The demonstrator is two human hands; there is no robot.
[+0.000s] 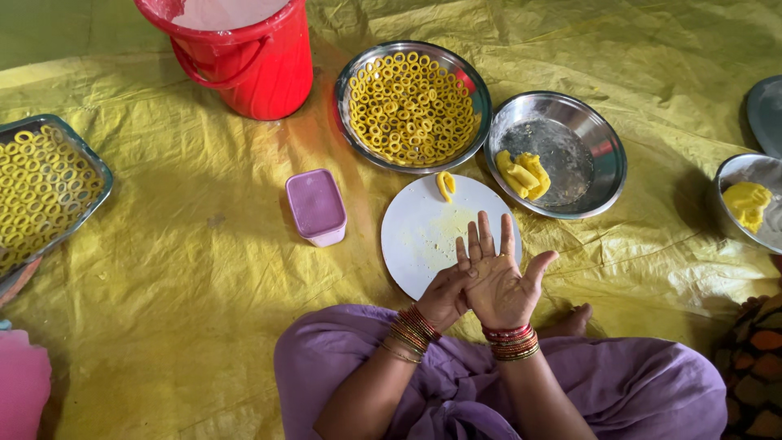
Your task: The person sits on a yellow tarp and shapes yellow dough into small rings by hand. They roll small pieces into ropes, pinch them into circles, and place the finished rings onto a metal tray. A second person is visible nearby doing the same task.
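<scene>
My right hand (501,275) is raised palm up over the near edge of a round white board (423,232), fingers spread. My left hand (444,295) presses against its heel and lower fingers; whether dough lies between them I cannot tell. A small curl of yellow dough (445,184) lies at the board's far edge. Beyond it a round steel plate (481,98) is filled with several yellow dough rings (411,106). To the right, a steel bowl (599,147) holds lumps of yellow dough (524,173).
A red bucket (244,61) stands at the back. A small lilac box (316,206) sits left of the board. A tray of rings (41,187) is at far left. Another steel bowl with dough (748,202) is at the right edge. A yellow sheet (179,269) covers the floor.
</scene>
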